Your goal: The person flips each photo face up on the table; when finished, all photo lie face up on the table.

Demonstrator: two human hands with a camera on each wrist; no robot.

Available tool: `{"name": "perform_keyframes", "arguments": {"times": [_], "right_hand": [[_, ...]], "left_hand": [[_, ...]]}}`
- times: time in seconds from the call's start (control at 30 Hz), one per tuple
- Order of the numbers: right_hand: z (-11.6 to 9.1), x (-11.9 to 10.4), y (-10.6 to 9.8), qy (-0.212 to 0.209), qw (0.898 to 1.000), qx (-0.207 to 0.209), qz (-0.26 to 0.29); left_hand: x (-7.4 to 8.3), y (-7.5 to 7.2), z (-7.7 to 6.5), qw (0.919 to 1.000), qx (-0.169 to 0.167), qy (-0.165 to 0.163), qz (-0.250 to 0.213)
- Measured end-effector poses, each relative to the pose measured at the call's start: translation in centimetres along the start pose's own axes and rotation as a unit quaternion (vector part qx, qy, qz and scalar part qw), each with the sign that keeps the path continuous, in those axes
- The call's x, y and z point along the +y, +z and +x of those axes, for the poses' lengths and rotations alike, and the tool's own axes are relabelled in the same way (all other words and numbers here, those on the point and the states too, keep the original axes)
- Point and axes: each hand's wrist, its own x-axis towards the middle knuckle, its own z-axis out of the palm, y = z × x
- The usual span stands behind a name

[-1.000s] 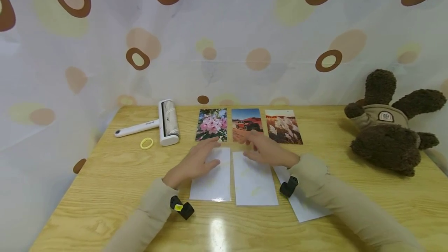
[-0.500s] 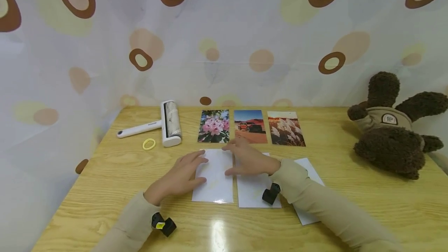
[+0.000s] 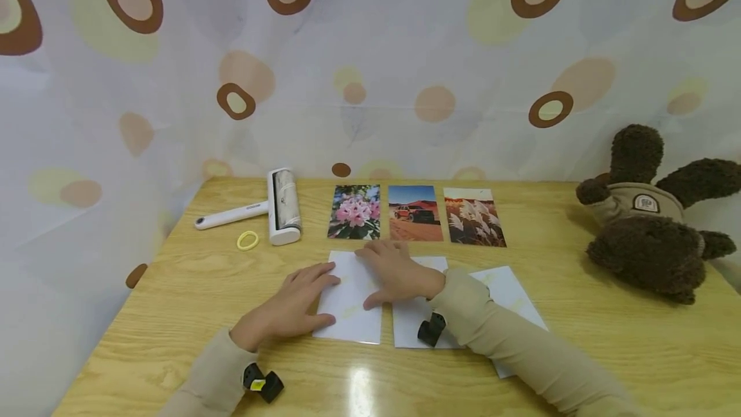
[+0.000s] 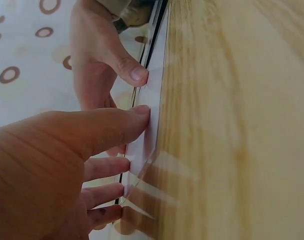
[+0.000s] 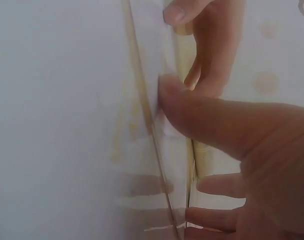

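Note:
A blank white card (image 3: 350, 304) lies on the table between my two hands. My left hand (image 3: 283, 307) rests along its left edge, fingers and thumb spread and fairly straight, fingertips right at the edge. From the other side my right hand (image 3: 396, 275) touches the card's right part, thumb apart from the fingers. In the left wrist view, the left thumb (image 4: 117, 127) sits by the rim of the white card (image 4: 153, 75). A second white card (image 3: 412, 333) is partly covered by my right hand and wrist. The right sleeve hides part of a third, tilted white card (image 3: 515, 295).
Behind stand three picture cards in a row: pink flowers (image 3: 354, 212), a red car in a desert (image 3: 415, 213) and pale reeds (image 3: 475, 217). A white lint roller (image 3: 283, 208) and yellow ring (image 3: 247, 240) lie left. A brown plush toy (image 3: 648, 237) sits right.
Both hands have moved left and toward me, the right one leaving the car picture and crossing to the left white card. That card has slid slightly left and nearer.

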Motion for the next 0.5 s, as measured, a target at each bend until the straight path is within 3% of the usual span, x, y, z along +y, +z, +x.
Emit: {"name": "perform_keyframes", "arguments": {"times": [0.27, 0.5], "right_hand": [[0.41, -0.42, -0.15, 0.001, 1.000, 0.016, 0.018], [0.52, -0.14, 0.15, -0.015, 0.999, 0.047, 0.003]], "left_hand": [[-0.40, 0.09, -0.01, 0.9998, 0.017, 0.011, -0.006], [-0.35, 0.57, 0.32, 0.9992, 0.034, -0.001, -0.021]]}}
